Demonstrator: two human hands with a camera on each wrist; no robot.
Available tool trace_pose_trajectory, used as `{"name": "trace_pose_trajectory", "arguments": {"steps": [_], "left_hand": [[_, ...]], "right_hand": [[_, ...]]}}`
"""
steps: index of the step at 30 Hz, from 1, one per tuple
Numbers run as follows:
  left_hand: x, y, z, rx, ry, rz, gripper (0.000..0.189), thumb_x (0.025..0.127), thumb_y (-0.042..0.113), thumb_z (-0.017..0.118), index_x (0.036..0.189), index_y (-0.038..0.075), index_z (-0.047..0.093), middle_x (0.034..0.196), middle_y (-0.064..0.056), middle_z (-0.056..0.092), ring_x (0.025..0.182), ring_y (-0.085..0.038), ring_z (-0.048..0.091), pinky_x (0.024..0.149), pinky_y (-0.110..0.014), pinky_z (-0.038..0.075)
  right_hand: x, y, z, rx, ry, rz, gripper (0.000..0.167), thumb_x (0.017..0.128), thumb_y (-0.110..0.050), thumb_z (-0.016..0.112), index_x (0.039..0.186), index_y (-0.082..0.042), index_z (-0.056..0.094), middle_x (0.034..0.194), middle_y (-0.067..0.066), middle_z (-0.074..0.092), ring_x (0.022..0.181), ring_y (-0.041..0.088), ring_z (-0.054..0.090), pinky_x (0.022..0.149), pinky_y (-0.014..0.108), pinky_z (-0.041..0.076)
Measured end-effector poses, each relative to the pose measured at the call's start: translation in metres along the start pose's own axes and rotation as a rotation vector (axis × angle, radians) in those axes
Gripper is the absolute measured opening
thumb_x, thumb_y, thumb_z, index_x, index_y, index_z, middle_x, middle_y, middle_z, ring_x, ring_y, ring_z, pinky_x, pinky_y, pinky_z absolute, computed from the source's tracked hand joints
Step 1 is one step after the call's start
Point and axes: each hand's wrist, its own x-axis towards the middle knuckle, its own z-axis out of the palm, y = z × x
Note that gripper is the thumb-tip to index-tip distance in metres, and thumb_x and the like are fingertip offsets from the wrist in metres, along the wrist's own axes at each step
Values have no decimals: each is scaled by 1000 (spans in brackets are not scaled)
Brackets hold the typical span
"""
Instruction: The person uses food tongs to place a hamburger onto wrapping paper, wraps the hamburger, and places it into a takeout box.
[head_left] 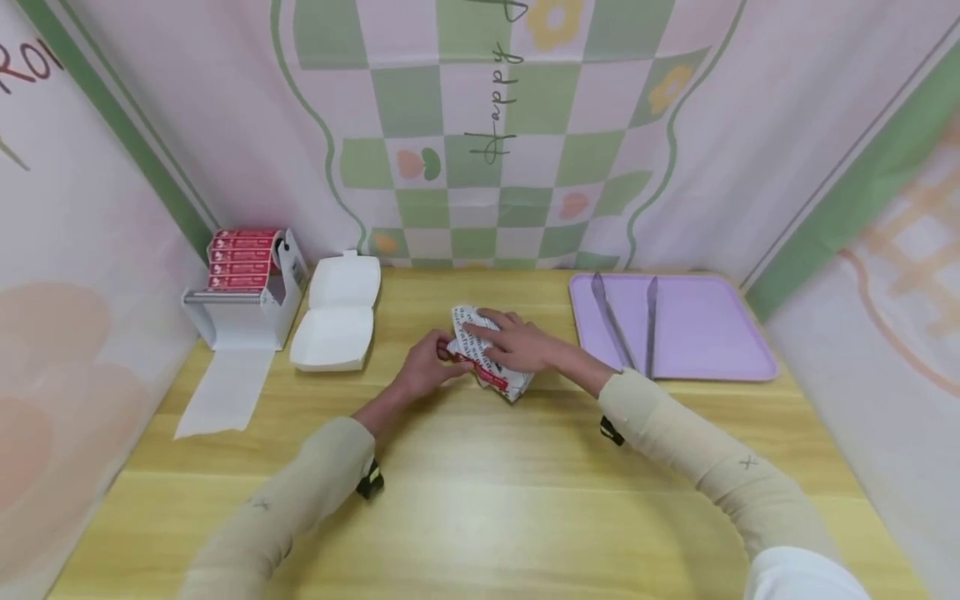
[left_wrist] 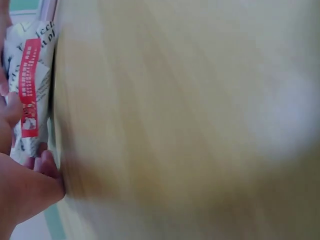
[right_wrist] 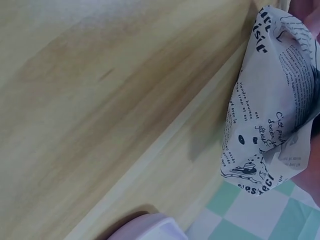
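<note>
Two hands on it: left hand (head_left: 425,367) pinches one end of the newsprint-wrapped parcel (head_left: 480,353) on the wood-grain table (head_left: 480,500), right hand (head_left: 521,343) spread over the top. I'd smooth the red sticker (left_wrist: 29,90) end to end, gently, so nothing crumples.

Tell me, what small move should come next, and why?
Perhaps smooth the red label flat: it lies along the packet, the left hand grips one end with its thumb at the label's edge, and the right hand rests on top, which should keep things steady.
</note>
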Motion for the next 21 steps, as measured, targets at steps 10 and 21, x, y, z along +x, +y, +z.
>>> {"name": "trace_pose_trajectory", "arguments": {"steps": [10, 21], "left_hand": [[7, -5, -2, -26, -26, 80, 22, 88, 14, 76, 102, 0, 67, 93, -13, 71, 82, -17, 64, 75, -24, 56], [-2, -4, -12, 74, -116, 195, 7, 95, 11, 65, 97, 4, 67, 87, -8, 70, 77, -12, 62, 71, -22, 54]], "right_hand": [[-9, 12, 4, 65, 32, -136, 56, 104, -25, 44, 158, -18, 28, 165, 21, 17, 149, 45, 23, 119, 62, 24], [-22, -16, 4, -147, 57, -26, 75, 95, -56, 56, 159, -32, 24, 164, 20, 23, 141, 48, 38, 100, 69, 43]]}}
